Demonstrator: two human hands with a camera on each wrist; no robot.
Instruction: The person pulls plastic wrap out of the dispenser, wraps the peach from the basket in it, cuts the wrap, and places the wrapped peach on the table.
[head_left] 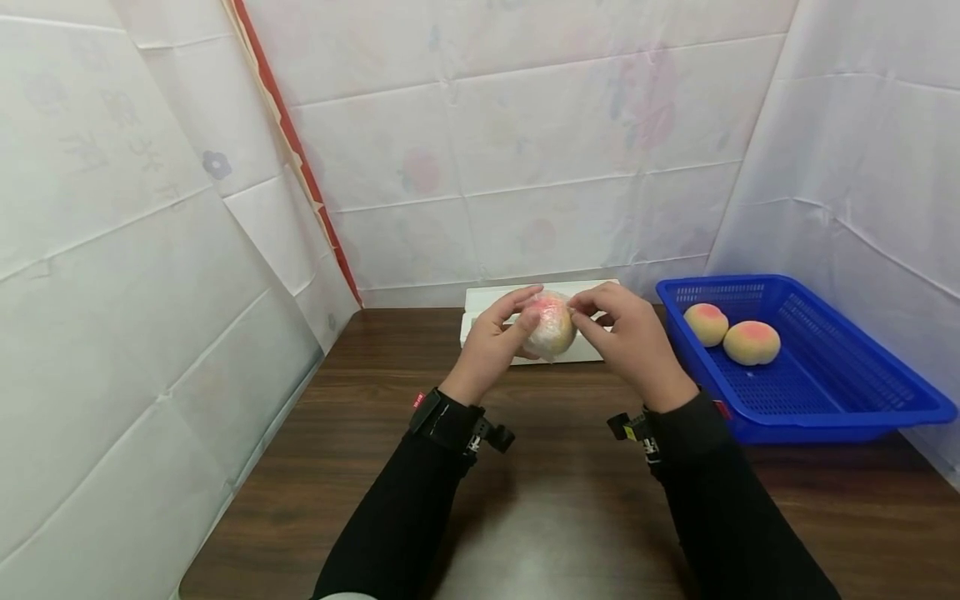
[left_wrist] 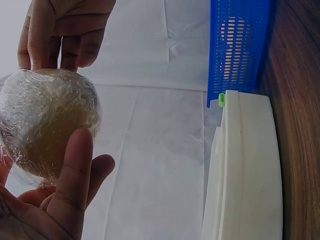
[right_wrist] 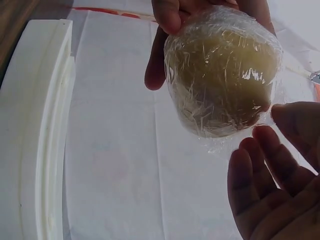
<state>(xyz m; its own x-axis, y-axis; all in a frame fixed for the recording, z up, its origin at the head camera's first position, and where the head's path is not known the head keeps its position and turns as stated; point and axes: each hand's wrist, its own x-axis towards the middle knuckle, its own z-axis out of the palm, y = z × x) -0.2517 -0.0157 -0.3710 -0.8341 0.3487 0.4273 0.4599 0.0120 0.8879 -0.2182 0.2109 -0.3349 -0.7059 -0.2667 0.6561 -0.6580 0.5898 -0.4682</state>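
A peach (head_left: 551, 327) wrapped in clear cling film (right_wrist: 220, 75) is held up over the table. My left hand (head_left: 491, 340) grips it from the left, with thumb and fingers around its side. At the peach's right side, the thumb and fingertips of my right hand (head_left: 618, 333) pinch the edge of the film. In the left wrist view, the film on the peach (left_wrist: 50, 120) looks wrinkled and layered. Behind and below the hands lies a long white plastic box (head_left: 577, 350), partly hidden by them.
To the right stands a blue plastic basket (head_left: 840, 367) with slotted walls. Inside, at its left end, lie two peaches, one farther back (head_left: 706, 323) and one nearer (head_left: 752, 342). The dark wooden table (head_left: 375, 392) is bordered by white sheeting (head_left: 525, 167) behind and at both sides.
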